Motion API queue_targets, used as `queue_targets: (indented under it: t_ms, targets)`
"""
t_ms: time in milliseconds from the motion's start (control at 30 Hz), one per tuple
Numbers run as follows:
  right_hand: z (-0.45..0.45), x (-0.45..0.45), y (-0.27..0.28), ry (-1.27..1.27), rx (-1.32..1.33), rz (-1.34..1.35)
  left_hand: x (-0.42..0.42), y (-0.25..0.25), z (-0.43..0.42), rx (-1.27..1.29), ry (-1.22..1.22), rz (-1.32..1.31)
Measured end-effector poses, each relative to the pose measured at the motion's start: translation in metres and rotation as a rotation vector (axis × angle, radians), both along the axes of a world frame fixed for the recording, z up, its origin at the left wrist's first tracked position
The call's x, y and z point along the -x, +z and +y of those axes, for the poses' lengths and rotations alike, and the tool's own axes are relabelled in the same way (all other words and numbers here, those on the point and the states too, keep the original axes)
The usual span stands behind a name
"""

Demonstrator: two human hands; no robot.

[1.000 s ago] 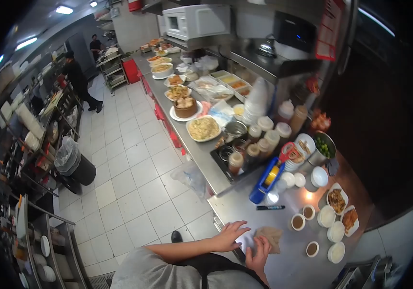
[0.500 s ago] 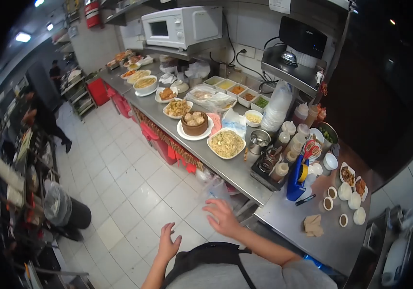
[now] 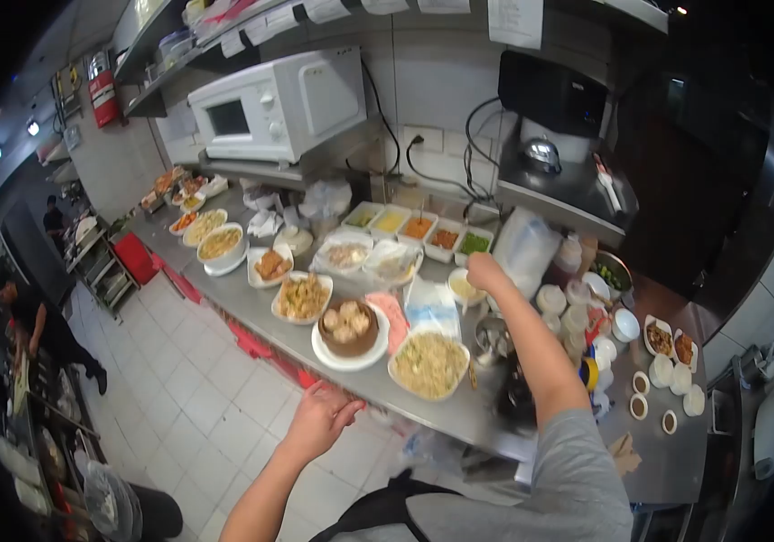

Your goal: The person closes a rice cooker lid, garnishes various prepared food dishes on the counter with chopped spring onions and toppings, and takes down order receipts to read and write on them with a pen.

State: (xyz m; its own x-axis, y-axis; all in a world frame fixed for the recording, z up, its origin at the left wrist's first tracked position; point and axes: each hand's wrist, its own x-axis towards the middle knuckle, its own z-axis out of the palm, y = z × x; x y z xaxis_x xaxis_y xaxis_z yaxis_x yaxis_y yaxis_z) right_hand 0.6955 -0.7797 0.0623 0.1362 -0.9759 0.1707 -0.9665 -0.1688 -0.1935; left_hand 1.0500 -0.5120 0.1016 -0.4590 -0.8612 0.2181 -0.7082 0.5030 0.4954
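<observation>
My right hand (image 3: 488, 274) reaches over the counter to a small white bowl (image 3: 461, 287) of pale yellow food, fingers closed at its far right rim. What they hold, if anything, is hidden. Just behind that hand stands a tray of chopped green onion (image 3: 475, 244). My left hand (image 3: 317, 421) is held in front of the counter edge, thumb apart and fingers loosely bent, holding nothing. Nearest to it are a bamboo steamer (image 3: 349, 336) of dumplings on a white plate and a bowl of fried rice (image 3: 428, 364).
Several dishes of food line the steel counter (image 3: 378, 384) toward the far left. A white microwave (image 3: 280, 104) sits on a shelf above. Squeeze bottles (image 3: 577, 316) and sauce cups (image 3: 640, 408) stand at the right. Another person (image 3: 39, 321) works at the far left.
My right hand has moved forward and up from in front of the counter to the small bowl. The left hand stays low near the edge. The view has shifted toward the counter.
</observation>
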Motion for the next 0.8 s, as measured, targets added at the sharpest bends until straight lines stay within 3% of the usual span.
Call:
queue_targets:
  t_ms: [133, 267, 500, 633, 700, 800]
  targets:
    - [-0.091, 0.021, -0.014, -0.251, -0.115, -0.090, 0.021, 0.005, -0.122, 0.266, -0.138, 0.080]
    - [-0.132, 0.022, -0.028, -0.452, -0.061, -0.226, 0.053, 0.014, -0.236, 0.322, -0.286, 0.016]
    - [-0.189, 0.043, -0.093, -0.469, -0.027, -0.214, 0.152, -0.033, -0.421, 0.517, -0.407, -0.299]
    - [-0.181, 0.041, -0.100, -0.482, 0.075, -0.193, 0.216, -0.094, -0.491, 0.518, -0.278, -0.599]
    - [-0.183, 0.039, -0.102, -0.483, 0.101, -0.146, 0.231, -0.097, -0.503, 0.490, -0.301, -0.744]
    - [-0.186, 0.035, -0.096, -0.546, 0.036, -0.091, 0.244, -0.110, -0.513, 0.584, -0.282, -0.763]
